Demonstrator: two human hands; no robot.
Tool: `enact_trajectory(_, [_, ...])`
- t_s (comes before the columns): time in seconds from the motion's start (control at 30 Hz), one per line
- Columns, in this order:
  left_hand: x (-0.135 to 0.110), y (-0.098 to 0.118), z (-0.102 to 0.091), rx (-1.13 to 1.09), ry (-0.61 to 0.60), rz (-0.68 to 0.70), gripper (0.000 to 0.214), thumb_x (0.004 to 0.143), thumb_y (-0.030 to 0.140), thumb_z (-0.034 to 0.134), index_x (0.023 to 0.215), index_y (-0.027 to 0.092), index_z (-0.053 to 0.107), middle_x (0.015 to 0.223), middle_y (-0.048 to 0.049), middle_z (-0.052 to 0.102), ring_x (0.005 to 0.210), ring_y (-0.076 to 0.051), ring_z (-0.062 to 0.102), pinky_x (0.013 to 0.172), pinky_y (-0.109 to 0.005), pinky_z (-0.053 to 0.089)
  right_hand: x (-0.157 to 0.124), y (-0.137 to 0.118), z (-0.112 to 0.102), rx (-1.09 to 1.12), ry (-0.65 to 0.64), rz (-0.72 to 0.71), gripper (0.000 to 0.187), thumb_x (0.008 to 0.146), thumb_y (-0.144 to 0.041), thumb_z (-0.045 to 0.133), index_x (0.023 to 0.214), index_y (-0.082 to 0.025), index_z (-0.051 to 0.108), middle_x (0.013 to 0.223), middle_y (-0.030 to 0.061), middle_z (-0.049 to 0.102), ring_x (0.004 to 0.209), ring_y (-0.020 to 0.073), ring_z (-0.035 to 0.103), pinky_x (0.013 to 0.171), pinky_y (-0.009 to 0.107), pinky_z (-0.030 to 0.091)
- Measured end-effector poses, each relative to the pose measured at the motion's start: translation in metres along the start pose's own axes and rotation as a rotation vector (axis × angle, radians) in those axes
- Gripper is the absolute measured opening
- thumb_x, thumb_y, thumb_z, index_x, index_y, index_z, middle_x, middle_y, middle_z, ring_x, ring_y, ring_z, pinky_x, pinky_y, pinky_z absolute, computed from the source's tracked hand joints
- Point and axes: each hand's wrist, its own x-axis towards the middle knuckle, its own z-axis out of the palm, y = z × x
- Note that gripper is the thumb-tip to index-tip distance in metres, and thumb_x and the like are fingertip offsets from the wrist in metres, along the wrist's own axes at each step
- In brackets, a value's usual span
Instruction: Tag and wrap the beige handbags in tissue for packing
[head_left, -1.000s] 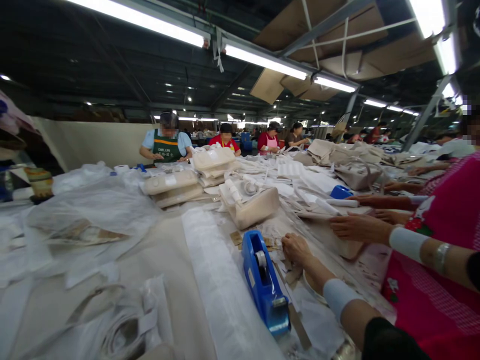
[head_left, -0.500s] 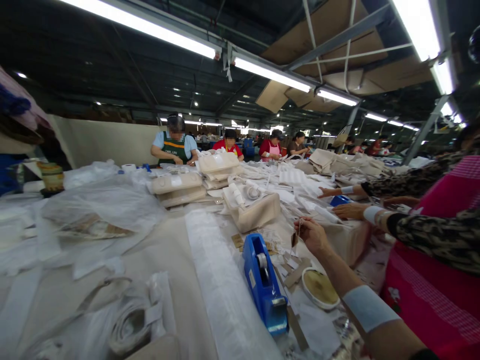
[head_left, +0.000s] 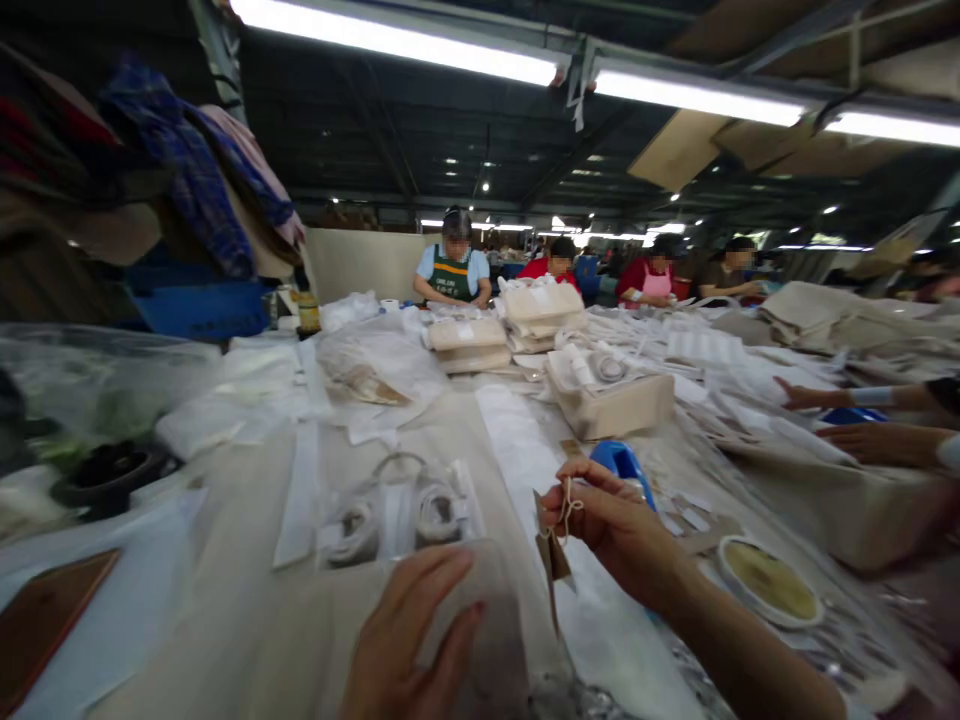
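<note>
Cluttered worktable (head_left: 225, 560), right hand (head_left: 619, 525) pinching cord (head_left: 568, 500), brown tag (head_left: 556, 560) beneath fingertips (head_left: 553, 496), left hand (head_left: 412, 640) spread

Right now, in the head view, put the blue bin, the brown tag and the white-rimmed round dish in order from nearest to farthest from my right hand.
1. Brown tag: held in your right hand.
2. White-rimmed round dish: off to the right of that hand.
3. Blue bin: farthest, well back on the left.
</note>
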Motion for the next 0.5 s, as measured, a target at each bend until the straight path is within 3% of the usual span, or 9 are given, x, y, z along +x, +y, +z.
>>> enact_trajectory(0.13, [0.007,0.006,0.019,-0.169,-0.013,-0.206,0.035,0.078,0.017,0.06,0.112,0.024,0.055,0.105,-0.0028,0.066,0.092,-0.017,0.063,0.076,-0.026,0.052,-0.008,0.04,0.035,0.024,-0.133,0.065,0.02,0.07,-0.033,0.075,0.078,-0.02,0.063,0.074,0.0022,0.069,0.068,0.0142,0.063,0.065,0.027,0.046])
enact_trajectory(0.3, [0.002,0.005,0.02,-0.33,-0.038,-0.596,0.039,0.069,0.015,0.065,0.107,0.022,0.058,0.099,-0.0028,0.067,0.089,-0.018,0.061,0.075,-0.028,0.046,-0.007,0.062,0.053,-0.028,-0.164,0.059,0.022,0.07,-0.039,0.075,0.079,-0.021,0.067,0.084,0.0036,0.068,0.077,0.0167,0.06,0.062,0.025,0.045])
enact_trajectory(0.5, [0.01,0.0,0.014,-0.584,-0.03,-0.736,0.031,0.065,0.017,0.063,0.096,0.018,0.061,0.073,-0.0004,0.064,0.066,-0.015,0.056,0.062,-0.025,0.041,-0.003,0.067,0.059,-0.032,-0.164,0.07,0.026,0.068,-0.044,0.076,0.076,-0.02,0.068,0.083,0.0032,0.065,0.076,0.0163,0.058,0.064,0.027,0.047])
